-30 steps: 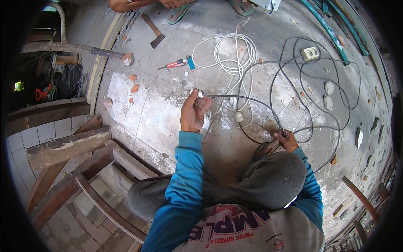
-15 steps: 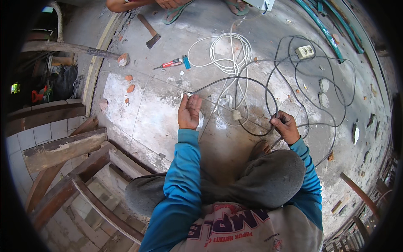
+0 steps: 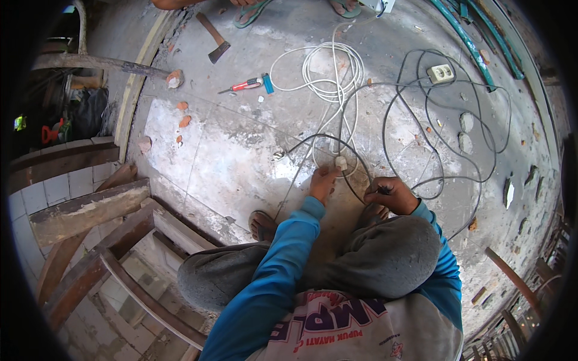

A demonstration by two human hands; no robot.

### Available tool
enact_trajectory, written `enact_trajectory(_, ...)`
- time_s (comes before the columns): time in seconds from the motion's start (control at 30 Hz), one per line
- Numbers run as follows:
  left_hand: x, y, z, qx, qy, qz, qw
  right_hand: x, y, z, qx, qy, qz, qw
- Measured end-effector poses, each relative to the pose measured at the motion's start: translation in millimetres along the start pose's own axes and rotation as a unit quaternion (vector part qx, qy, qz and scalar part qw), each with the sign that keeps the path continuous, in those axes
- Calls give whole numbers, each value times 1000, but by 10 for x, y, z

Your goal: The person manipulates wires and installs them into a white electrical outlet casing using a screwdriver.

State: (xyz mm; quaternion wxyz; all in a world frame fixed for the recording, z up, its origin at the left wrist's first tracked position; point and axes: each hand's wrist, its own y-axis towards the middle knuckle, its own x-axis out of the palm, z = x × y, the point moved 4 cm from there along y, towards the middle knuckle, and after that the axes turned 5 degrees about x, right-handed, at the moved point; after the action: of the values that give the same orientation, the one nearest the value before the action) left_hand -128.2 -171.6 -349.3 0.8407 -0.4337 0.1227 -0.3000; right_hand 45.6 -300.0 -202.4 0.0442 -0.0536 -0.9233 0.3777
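On the floor in front of me, my left hand [image 3: 325, 182] has its fingers closed at the lower edge of a small off-white plug [image 3: 341, 162]. To the right, my right hand [image 3: 391, 194] pinches a black cable [image 3: 319, 136]. The cable arches leftward from there, and its pale end [image 3: 278, 154] lies on the floor apart from my left hand. Beyond the plug is a coil of white cable [image 3: 305, 75]. A white socket block [image 3: 441, 73] on dark cable sits farther right.
A hatchet [image 3: 219, 48], a red screwdriver [image 3: 245, 85] and a blue object [image 3: 267, 83] lie at far left. Another person's sandalled foot [image 3: 251, 12] is at the top. Green pipes [image 3: 466, 42] lie far right; wooden frames [image 3: 90, 210] stand at left. Brick pieces [image 3: 184, 121] are scattered around.
My left hand has let go of the black cable's end and moved right and nearer, to the plug. My right hand has shifted slightly left and nearer, still on the cable.
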Motion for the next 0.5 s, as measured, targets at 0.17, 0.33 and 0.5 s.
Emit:
enact_trajectory(0.17, 317, 67, 86, 38, -70, -15, 997, 380, 9, -342, -167, -138, -204, 955)
enact_trajectory(0.33, 238, 75, 86, 1, -50, -173, 984, 115, 200, -326, -250, -200, 10, 947)
enact_trajectory(0.5, 390, -436, 693, -22, -33, -277, 960, -218, 380, -244, -244, -356, 91, 897)
